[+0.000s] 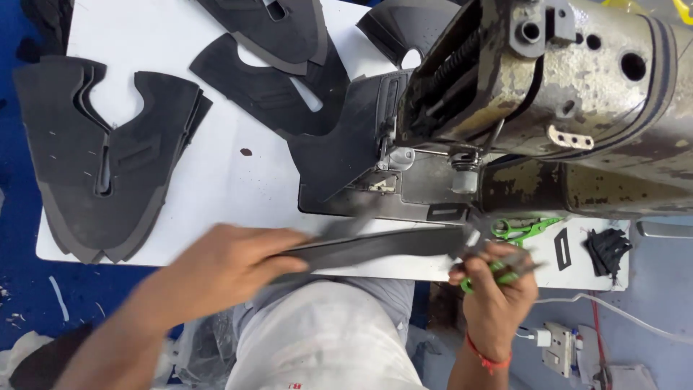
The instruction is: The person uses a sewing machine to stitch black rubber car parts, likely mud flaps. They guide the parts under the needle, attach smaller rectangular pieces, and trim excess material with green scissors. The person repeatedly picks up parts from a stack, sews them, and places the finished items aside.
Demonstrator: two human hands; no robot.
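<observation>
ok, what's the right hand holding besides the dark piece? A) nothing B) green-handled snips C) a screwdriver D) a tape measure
B: the right hand grips small green-handled snips at the end of the dark fabric piece, which the left hand holds at its other end. A second green pair lies on the table.

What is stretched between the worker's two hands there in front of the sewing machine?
In the head view, a long dark fabric strip spans from the left hand to the right hand, which also holds green-handled snips.
</observation>
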